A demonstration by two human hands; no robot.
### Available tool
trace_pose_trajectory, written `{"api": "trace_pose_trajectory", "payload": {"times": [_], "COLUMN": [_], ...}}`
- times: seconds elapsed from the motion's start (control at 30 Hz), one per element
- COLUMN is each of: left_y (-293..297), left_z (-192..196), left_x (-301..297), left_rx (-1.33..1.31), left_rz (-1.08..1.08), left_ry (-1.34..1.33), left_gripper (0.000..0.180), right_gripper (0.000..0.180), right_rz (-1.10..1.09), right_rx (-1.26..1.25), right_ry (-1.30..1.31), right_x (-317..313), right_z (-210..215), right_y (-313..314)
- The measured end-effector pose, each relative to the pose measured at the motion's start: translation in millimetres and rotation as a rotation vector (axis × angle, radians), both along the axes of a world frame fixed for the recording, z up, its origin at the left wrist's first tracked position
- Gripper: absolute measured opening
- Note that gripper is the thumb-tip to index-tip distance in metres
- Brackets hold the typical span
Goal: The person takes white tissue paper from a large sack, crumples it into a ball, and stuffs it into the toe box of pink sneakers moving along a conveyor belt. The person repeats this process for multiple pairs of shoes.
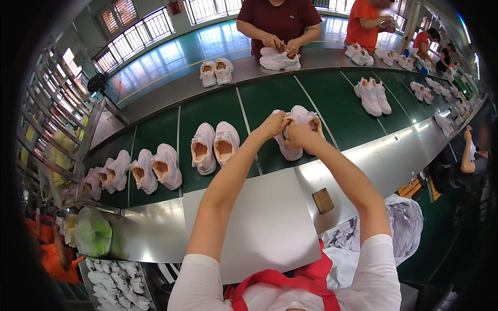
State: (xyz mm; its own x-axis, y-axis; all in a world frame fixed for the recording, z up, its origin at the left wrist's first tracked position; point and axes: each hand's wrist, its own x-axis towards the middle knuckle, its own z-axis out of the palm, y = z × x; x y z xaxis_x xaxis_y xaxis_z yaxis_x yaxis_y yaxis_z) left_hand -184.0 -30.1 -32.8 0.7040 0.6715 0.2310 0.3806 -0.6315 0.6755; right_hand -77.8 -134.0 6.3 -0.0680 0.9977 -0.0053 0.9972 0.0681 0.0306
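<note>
- Out on the green belt, just past the near metal edge of the table, sits the pair of pale pink-and-white shoes, and both hands are on it!
- Straight ahead of the body and a touch to the right, that pair lies; its long axis runs away from the person, rounded toes seemingly at the far end.
- Look at the left hand: it comes over the left shoe from the left side, knuckles up, fingers bent inward.
- And the right hand sits a little nearer the body, across the inner side of the right shoe, fingers curled toward its partner.
- Fingertips meet or nearly meet between the two shoes; whether they pinch a part of the upper, I cannot tell, the hands hide it.
- Both arms reach well forward, forearms slanting inward over the white board, elbows out wide.
- Over to the left, the neighbouring pair stands apart, untouched.
</note>
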Motion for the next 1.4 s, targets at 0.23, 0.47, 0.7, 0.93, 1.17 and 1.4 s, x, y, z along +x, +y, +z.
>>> {"api": "trace_pose_trajectory", "payload": {"times": [0.23, 0.47, 0.7, 0.93, 1.17, 1.4], "left_y": [0, 16, -32, -32, -88, -242], "left_z": [-4, -4, -20, -24, 22, -1], "left_x": [9, -12, 19, 31, -52, -192], "left_rx": [-0.063, -0.225, 0.211, 0.357, 0.223, 0.302], "left_rz": [-0.036, -0.200, 0.269, 0.453, 0.172, -0.287], "left_ry": [-0.024, 0.096, -0.078, -0.123, -0.362, -0.088], "left_gripper": [0.032, 0.075, 0.030, 0.009, 0.036, 0.013], "right_gripper": [0.017, 0.032, 0.026, 0.025, 0.052, 0.032], "right_rz": [0.052, -0.082, -0.120, -0.064, -0.465, -0.432], "right_rx": [0.100, 0.312, 0.341, 0.523, 0.280, 0.333], "right_ry": [-0.059, 0.184, 0.171, 0.257, 0.129, 0.335], "right_x": [19, 21, 41, 25, -12, -43], "right_z": [-38, 13, -69, -53, -16, -51], "right_y": [15, -4, 35, 19, -189, -229]}}
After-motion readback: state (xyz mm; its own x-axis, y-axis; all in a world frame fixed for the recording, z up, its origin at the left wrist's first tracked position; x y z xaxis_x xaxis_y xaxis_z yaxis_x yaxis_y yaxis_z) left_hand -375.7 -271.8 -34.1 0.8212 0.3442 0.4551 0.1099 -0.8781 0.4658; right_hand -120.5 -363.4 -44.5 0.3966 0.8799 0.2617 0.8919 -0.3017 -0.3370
